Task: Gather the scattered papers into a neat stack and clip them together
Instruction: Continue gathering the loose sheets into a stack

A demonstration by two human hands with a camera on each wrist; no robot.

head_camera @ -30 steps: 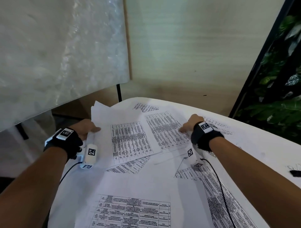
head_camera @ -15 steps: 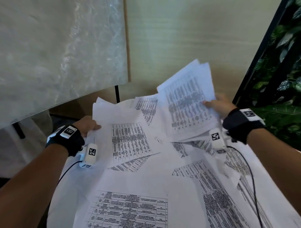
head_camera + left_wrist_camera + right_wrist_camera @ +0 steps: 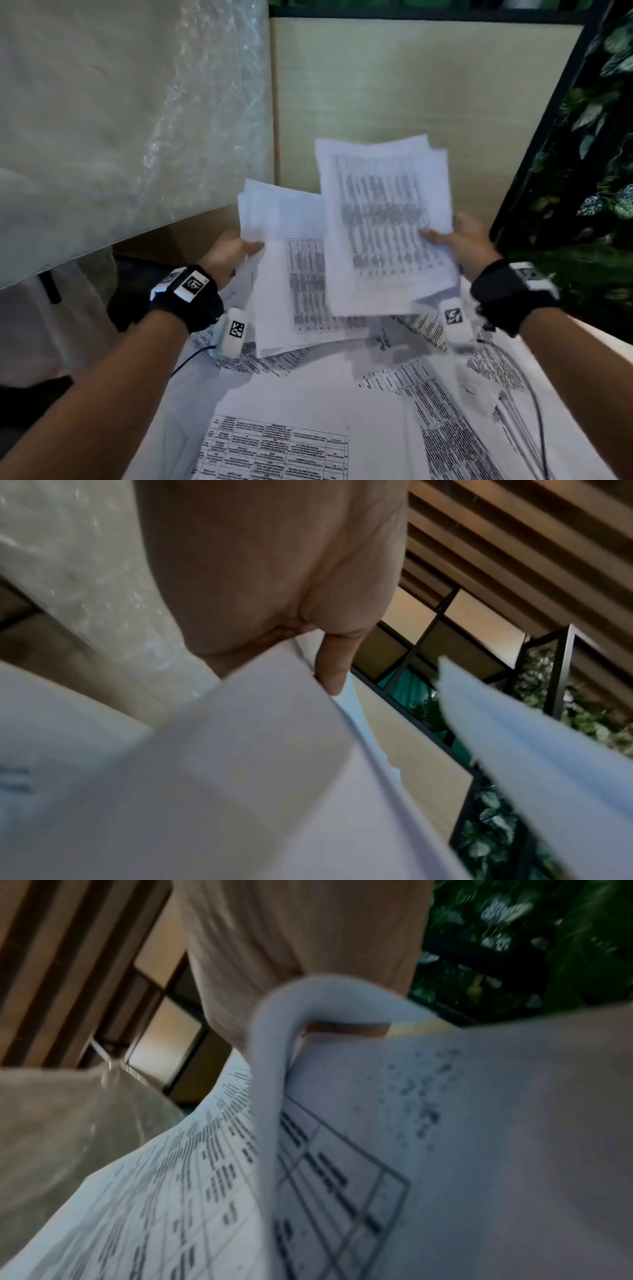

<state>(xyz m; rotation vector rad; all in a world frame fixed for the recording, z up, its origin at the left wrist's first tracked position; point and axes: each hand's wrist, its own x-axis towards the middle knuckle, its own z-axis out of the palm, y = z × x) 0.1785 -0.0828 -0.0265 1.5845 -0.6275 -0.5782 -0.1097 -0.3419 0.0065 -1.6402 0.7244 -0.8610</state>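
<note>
My left hand (image 3: 236,251) grips the left edge of a bundle of printed sheets (image 3: 291,284), lifted off the table and tilted toward me. My right hand (image 3: 455,240) pinches a second bundle of printed sheets (image 3: 383,219) by its right edge, held higher and overlapping the first one. In the left wrist view a finger (image 3: 330,666) lies behind the white paper (image 3: 257,764). The right wrist view shows curled printed pages (image 3: 342,1150) under the palm (image 3: 301,934). More printed papers (image 3: 274,445) lie scattered on the white table (image 3: 178,404) below.
A panel wrapped in bubble plastic (image 3: 120,120) leans at the left. Behind the table stands a beige board (image 3: 411,85). Green foliage (image 3: 589,171) behind a dark frame fills the right. Thin cables (image 3: 534,411) run across the papers at the right.
My left hand has lifted its sheets off the table and moved right. My right hand has brought its bundle leftward, so it now overlaps the left bundle.
</note>
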